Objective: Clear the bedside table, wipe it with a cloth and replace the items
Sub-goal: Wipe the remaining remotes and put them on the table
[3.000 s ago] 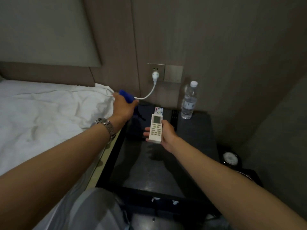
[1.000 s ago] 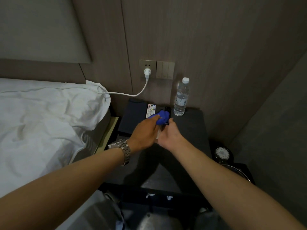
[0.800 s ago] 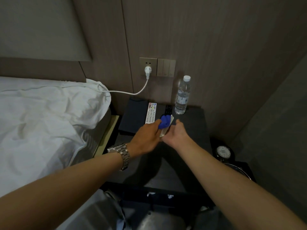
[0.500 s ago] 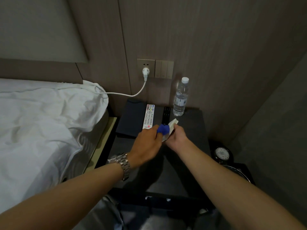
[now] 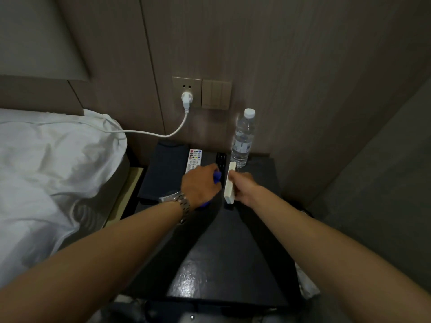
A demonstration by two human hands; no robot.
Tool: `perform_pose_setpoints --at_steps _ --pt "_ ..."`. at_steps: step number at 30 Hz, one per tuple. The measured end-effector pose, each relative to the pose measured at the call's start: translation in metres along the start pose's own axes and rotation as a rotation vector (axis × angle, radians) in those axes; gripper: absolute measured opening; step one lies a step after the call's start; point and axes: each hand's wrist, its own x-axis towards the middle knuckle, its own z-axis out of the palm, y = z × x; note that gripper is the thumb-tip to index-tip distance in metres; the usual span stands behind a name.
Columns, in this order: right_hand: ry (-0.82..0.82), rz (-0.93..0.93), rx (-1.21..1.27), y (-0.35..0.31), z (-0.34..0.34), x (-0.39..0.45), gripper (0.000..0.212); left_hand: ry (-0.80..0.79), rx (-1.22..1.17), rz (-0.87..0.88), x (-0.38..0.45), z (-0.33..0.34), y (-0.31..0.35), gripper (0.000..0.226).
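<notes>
The black bedside table [image 5: 219, 264] fills the lower middle. My left hand [image 5: 200, 185] is closed around a blue cloth [image 5: 217, 177], just above the tabletop. My right hand [image 5: 245, 187] grips a white air-conditioner remote [image 5: 229, 185], tilted on its edge. At the table's back lie a white TV remote [image 5: 194, 158] and a black remote [image 5: 221, 160] side by side. The white one rests on a dark flat box [image 5: 163, 173]. A clear water bottle [image 5: 243, 138] stands upright at the back right.
A bed with white bedding [image 5: 51, 173] lies to the left. A white plug [image 5: 187, 99] sits in the wall socket, and its cable [image 5: 149, 132] runs over to the bed. Wood-panelled wall [image 5: 303, 66] closes the back and right.
My left hand came from the bed side with the blue cloth to the middle of the table. The cloth moved along the white remote, which my right hand turned onto its edge.
</notes>
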Motion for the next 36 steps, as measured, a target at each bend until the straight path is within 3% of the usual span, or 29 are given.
perform_pose_setpoints --at_steps 3,7,13,21,26,31,36 --pt "0.083 -0.190 -0.368 0.001 0.001 0.017 0.042 -0.094 0.295 0.095 0.032 0.005 0.006 0.031" --pt "0.211 -0.318 -0.697 -0.001 0.002 0.028 0.048 -0.197 0.446 0.175 0.066 0.022 0.006 0.042" --pt "0.269 -0.429 -0.848 0.001 0.006 0.040 0.037 -0.214 0.463 0.156 0.079 0.043 0.002 0.029" --pt "0.356 -0.569 -1.106 0.004 0.018 0.040 0.039 -0.167 0.535 0.112 0.065 0.037 -0.007 0.028" --pt "0.340 -0.578 -1.087 0.000 0.038 0.048 0.043 -0.160 0.576 0.097 0.066 0.030 -0.016 0.027" --pt "0.326 -0.559 -1.014 0.001 0.047 0.059 0.048 -0.202 0.378 0.084 0.070 0.025 -0.026 0.031" --pt "0.285 -0.581 -0.915 0.004 0.047 0.059 0.037 -0.287 0.308 0.103 0.075 0.023 -0.035 0.058"
